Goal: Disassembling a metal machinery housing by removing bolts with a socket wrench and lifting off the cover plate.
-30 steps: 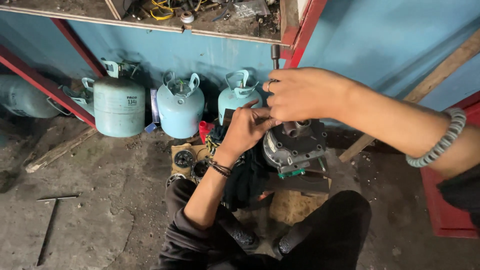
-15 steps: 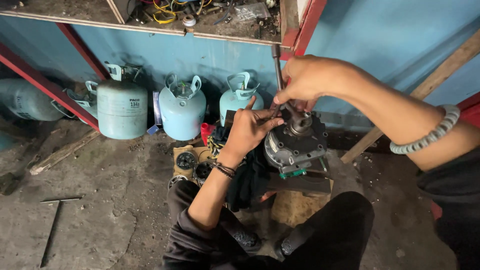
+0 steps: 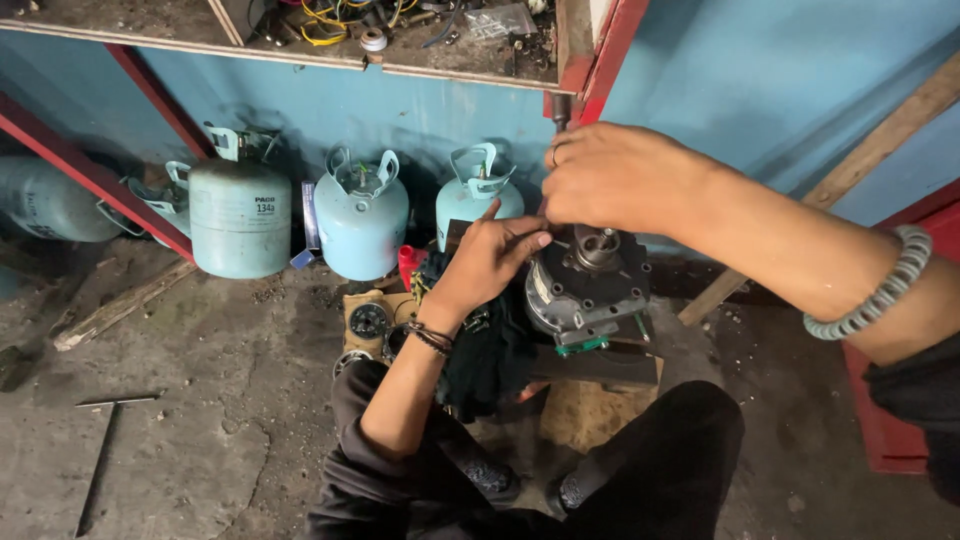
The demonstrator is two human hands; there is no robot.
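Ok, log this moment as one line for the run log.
left hand: on compressor edge | right hand: holding tool over it | gas cylinders behind

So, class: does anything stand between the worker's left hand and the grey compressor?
Nothing visible does. The left hand reaches the side of the compressor directly; the right hand is above its top.

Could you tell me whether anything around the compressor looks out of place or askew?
A T-handled tool lies loose on the dirty floor, far from both hands. The compressor sits slightly tilted on its block.
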